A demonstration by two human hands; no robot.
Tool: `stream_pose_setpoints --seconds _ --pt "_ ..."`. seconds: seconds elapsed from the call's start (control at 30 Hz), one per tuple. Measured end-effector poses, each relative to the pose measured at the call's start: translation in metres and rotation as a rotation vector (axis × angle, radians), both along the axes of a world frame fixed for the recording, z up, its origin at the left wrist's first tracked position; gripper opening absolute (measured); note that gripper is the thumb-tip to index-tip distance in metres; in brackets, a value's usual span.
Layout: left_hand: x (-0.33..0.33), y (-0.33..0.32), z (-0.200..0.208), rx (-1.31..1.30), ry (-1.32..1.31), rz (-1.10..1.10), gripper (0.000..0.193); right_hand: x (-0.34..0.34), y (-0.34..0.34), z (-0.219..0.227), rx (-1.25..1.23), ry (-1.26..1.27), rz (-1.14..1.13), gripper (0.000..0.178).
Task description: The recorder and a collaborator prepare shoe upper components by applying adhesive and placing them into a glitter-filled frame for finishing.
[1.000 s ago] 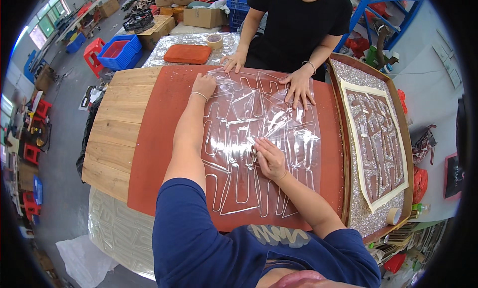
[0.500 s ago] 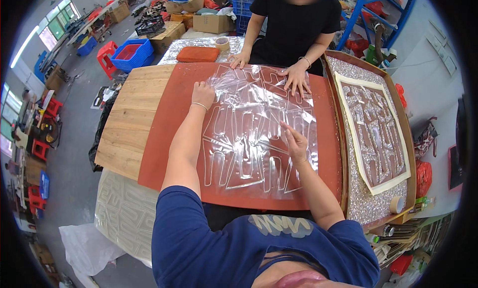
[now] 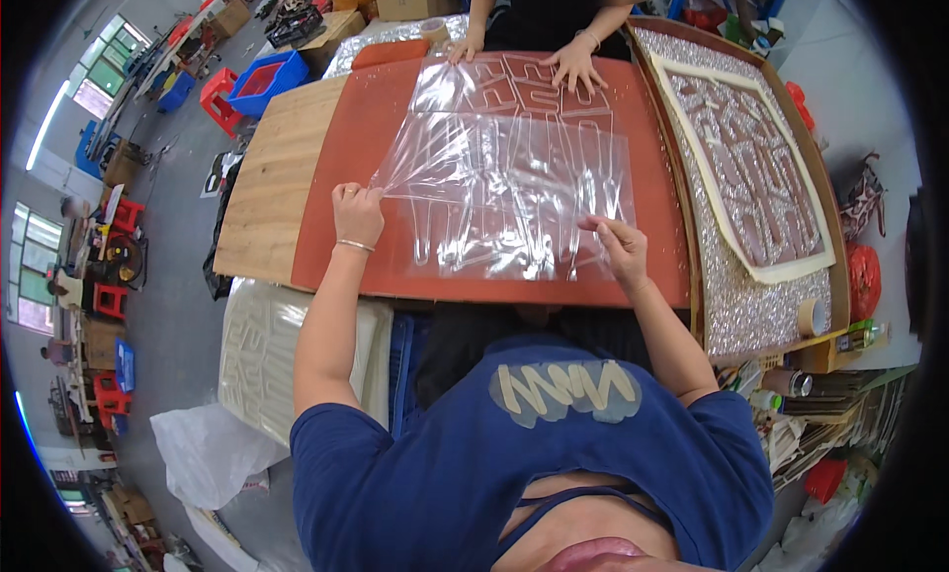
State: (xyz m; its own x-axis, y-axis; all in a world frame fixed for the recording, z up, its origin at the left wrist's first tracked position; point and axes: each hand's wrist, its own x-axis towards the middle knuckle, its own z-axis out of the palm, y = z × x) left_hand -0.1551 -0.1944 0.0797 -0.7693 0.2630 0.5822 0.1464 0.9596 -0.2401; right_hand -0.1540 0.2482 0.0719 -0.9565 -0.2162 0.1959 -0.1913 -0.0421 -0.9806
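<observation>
A sheet of clear plastic film (image 3: 474,181) lies creased and shiny over a panel with raised looping outlines (image 3: 539,78), on a red-brown board (image 3: 346,167). My left hand (image 3: 358,216) is closed on the film's left side, which stretches in folds toward it, a little above the board. On the right, my right hand (image 3: 623,251) is closed in a pinch, with film creases running to its fingertips. At the far edge, a co-worker's one hand (image 3: 467,48) rests by the film's corner and the other hand (image 3: 580,66) lies spread on the panel.
Bare wooden board (image 3: 267,176) extends to the left. On the right stands a glittery tray (image 3: 732,315) with a cream-framed patterned sheet (image 3: 761,270) and a tape roll (image 3: 812,318). An orange block (image 3: 390,53) sits beyond the boards. Below left is a pale embossed sheet (image 3: 262,345).
My left hand has come nearer and leftward, drawing the film with it and baring the panel's far part. My right hand has shifted slightly right. The view has tilted down.
</observation>
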Motion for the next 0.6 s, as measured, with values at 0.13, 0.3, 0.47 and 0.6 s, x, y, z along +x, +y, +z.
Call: stream_pose_setpoints --seconds 0.13,0.3,0.47,0.6 --pt "0.105 0.026 0.024 0.068 -0.034 0.017 0.014 0.053 0.028 0.016 0.081 0.175 0.069 0.023" --pt "0.237 0.066 0.072 0.095 -0.16 0.035 0.015 0.145 0.07 0.04 0.111 0.226 0.208 0.024" --pt "0.311 0.094 0.073 0.143 -0.25 0.145 0.012 0.204 0.089 0.048 0.018 0.054 0.291 0.026" --pt "0.301 0.079 -0.01 0.33 -0.203 0.299 0.014 0.174 0.073 0.072 0.219 0.475 0.427 0.023"
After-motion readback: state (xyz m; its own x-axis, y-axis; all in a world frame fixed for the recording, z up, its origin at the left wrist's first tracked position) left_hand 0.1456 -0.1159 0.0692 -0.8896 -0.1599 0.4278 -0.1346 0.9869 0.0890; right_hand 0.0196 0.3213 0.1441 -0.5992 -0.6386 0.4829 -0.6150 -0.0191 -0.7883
